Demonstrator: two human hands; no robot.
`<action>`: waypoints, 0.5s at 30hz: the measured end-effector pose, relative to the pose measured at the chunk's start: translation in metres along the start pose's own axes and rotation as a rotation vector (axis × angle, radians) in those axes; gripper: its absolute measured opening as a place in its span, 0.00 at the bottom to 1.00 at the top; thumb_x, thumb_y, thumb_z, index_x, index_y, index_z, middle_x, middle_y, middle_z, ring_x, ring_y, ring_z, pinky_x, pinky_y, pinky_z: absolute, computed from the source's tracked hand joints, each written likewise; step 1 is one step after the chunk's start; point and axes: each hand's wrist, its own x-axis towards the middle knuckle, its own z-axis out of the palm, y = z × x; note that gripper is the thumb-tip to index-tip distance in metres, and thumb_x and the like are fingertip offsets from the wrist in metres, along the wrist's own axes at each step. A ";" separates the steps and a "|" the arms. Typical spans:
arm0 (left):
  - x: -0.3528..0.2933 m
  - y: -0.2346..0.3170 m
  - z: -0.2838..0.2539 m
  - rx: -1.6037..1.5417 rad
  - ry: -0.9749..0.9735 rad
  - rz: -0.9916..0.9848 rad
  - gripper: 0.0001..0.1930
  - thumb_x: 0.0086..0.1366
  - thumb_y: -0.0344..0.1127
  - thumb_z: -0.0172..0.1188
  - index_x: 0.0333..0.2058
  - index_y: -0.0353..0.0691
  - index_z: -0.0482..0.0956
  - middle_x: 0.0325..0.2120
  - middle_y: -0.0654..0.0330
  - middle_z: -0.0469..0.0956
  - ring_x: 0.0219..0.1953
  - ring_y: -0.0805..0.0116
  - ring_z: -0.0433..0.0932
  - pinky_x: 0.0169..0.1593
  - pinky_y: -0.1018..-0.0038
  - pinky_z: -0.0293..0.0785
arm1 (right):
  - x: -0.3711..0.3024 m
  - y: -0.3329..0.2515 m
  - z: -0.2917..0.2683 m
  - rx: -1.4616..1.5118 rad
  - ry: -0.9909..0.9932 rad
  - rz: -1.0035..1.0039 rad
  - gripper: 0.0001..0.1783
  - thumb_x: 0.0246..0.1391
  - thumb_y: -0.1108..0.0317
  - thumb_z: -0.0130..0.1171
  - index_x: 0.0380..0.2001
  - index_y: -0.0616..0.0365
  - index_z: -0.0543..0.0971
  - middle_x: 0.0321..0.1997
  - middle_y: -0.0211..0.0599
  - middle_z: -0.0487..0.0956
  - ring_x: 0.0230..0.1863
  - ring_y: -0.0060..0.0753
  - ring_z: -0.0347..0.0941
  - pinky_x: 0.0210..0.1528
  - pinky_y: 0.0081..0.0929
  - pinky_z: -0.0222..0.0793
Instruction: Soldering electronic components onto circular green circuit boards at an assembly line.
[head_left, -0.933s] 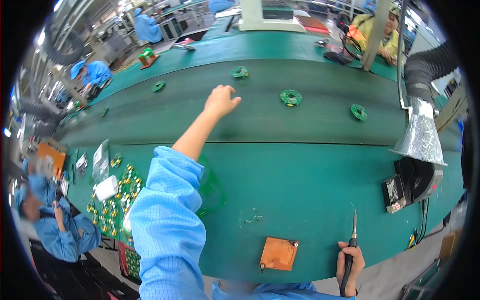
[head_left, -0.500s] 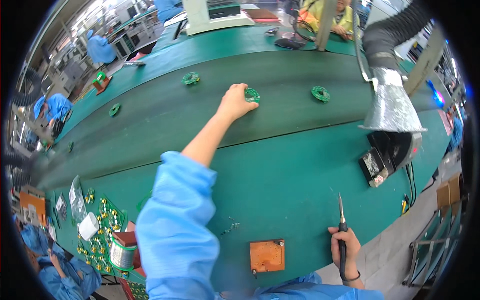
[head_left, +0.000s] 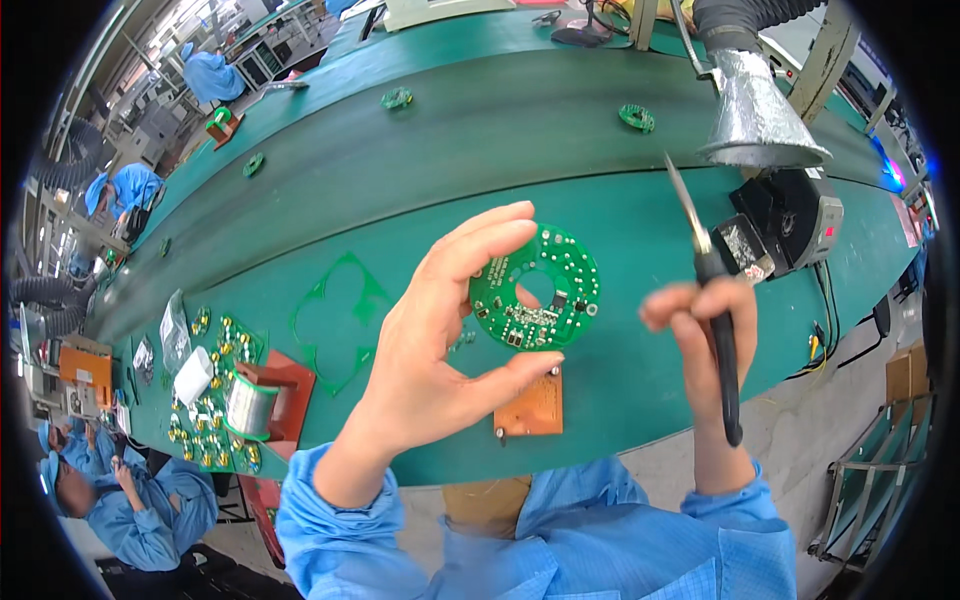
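Between thumb and fingers, my left hand (head_left: 425,335) grips a green ring-shaped circuit board (head_left: 490,295) by its edge. The board is raised over the bench, its face with small parts and solder dots toward me. My right hand (head_left: 708,335) is closed round the dark handle of a soldering iron (head_left: 715,265), whose tip points up and away, to the right of the board. Below the board lies an orange square fixture block (head_left: 535,408), partly hidden by my left hand and the board.
A dark conveyor belt (head_left: 330,160) carries several more ring boards (head_left: 636,118). At right, a foil-covered fume hood (head_left: 760,110) hangs above a black soldering station (head_left: 800,220). A solder wire spool (head_left: 250,405), small parts and green board scrap (head_left: 345,275) lie left. Co-workers sit at far left.
My left hand has come back from the belt with the ring board and holds it up near me. My right hand has lifted the soldering iron toward the board. The view has tilted down.
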 end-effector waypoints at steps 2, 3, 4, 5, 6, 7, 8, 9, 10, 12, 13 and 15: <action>-0.013 -0.002 0.010 -0.171 0.137 0.032 0.41 0.44 0.20 0.69 0.57 0.34 0.58 0.58 0.44 0.58 0.54 0.64 0.67 0.48 0.73 0.71 | 0.021 -0.008 0.020 0.214 -0.077 0.019 0.14 0.52 0.79 0.55 0.40 0.59 0.63 0.44 0.52 0.76 0.43 0.38 0.76 0.45 0.30 0.73; -0.017 -0.003 0.014 -0.173 0.143 0.026 0.41 0.44 0.20 0.69 0.57 0.34 0.58 0.58 0.44 0.58 0.54 0.64 0.67 0.48 0.73 0.71 | 0.027 -0.010 0.030 0.214 -0.083 0.025 0.14 0.52 0.79 0.55 0.40 0.59 0.63 0.44 0.52 0.76 0.43 0.38 0.76 0.45 0.30 0.73; -0.021 -0.005 0.016 -0.192 0.173 0.016 0.41 0.44 0.20 0.69 0.57 0.33 0.58 0.58 0.43 0.58 0.53 0.64 0.67 0.49 0.73 0.71 | 0.032 -0.011 0.039 0.236 -0.122 0.062 0.15 0.51 0.81 0.55 0.40 0.59 0.63 0.46 0.54 0.75 0.43 0.38 0.76 0.45 0.30 0.74; -0.024 -0.007 0.019 -0.212 0.203 0.009 0.41 0.44 0.20 0.69 0.57 0.33 0.58 0.58 0.43 0.58 0.53 0.64 0.68 0.49 0.73 0.71 | 0.035 -0.010 0.043 0.255 -0.161 0.097 0.17 0.50 0.82 0.55 0.41 0.59 0.63 0.48 0.55 0.74 0.44 0.38 0.76 0.46 0.30 0.74; -0.026 -0.010 0.022 -0.217 0.208 0.007 0.41 0.44 0.20 0.69 0.57 0.33 0.58 0.58 0.43 0.58 0.53 0.64 0.68 0.49 0.73 0.71 | 0.035 -0.005 0.044 0.250 -0.165 0.101 0.17 0.50 0.82 0.55 0.41 0.59 0.63 0.48 0.55 0.74 0.44 0.38 0.76 0.46 0.30 0.74; -0.028 -0.013 0.024 -0.219 0.222 0.008 0.39 0.44 0.20 0.68 0.57 0.35 0.60 0.58 0.47 0.58 0.53 0.64 0.67 0.49 0.73 0.72 | 0.034 0.004 0.044 0.297 -0.207 0.109 0.17 0.49 0.83 0.55 0.41 0.58 0.63 0.48 0.55 0.74 0.44 0.37 0.76 0.46 0.30 0.74; -0.031 -0.015 0.026 -0.215 0.236 0.005 0.38 0.45 0.19 0.67 0.56 0.37 0.62 0.58 0.50 0.58 0.54 0.63 0.67 0.48 0.73 0.73 | 0.033 0.011 0.045 0.351 -0.250 0.117 0.18 0.48 0.85 0.54 0.41 0.58 0.63 0.49 0.56 0.73 0.44 0.37 0.76 0.46 0.29 0.74; -0.032 -0.018 0.028 -0.217 0.239 -0.001 0.38 0.45 0.19 0.67 0.56 0.37 0.62 0.58 0.50 0.58 0.54 0.63 0.67 0.48 0.73 0.73 | 0.032 0.016 0.046 0.352 -0.252 0.124 0.18 0.48 0.85 0.54 0.41 0.58 0.63 0.49 0.56 0.73 0.44 0.37 0.76 0.46 0.29 0.74; -0.032 -0.022 0.029 -0.209 0.261 0.024 0.38 0.45 0.19 0.67 0.57 0.37 0.62 0.57 0.51 0.57 0.54 0.63 0.67 0.49 0.73 0.73 | 0.032 0.021 0.048 0.385 -0.241 0.110 0.19 0.48 0.85 0.54 0.41 0.58 0.63 0.49 0.56 0.73 0.44 0.37 0.76 0.46 0.29 0.74; -0.037 -0.030 0.032 -0.216 0.278 0.036 0.38 0.45 0.19 0.67 0.57 0.37 0.61 0.57 0.52 0.56 0.54 0.62 0.66 0.50 0.72 0.74 | 0.030 0.029 0.051 0.411 -0.221 0.112 0.19 0.48 0.85 0.54 0.41 0.58 0.63 0.49 0.56 0.73 0.44 0.38 0.76 0.46 0.30 0.74; -0.040 -0.034 0.033 -0.257 0.284 0.041 0.39 0.45 0.19 0.67 0.57 0.37 0.60 0.56 0.52 0.56 0.55 0.62 0.66 0.51 0.71 0.74 | 0.029 0.033 0.053 0.450 -0.236 0.080 0.19 0.49 0.85 0.54 0.42 0.58 0.62 0.50 0.57 0.73 0.44 0.38 0.76 0.47 0.30 0.74; -0.044 -0.040 0.034 -0.298 0.292 0.037 0.39 0.45 0.19 0.67 0.57 0.37 0.60 0.56 0.52 0.55 0.55 0.62 0.66 0.52 0.71 0.74 | 0.028 0.038 0.055 0.492 -0.251 0.056 0.19 0.49 0.85 0.54 0.42 0.58 0.62 0.50 0.57 0.72 0.45 0.39 0.76 0.47 0.31 0.74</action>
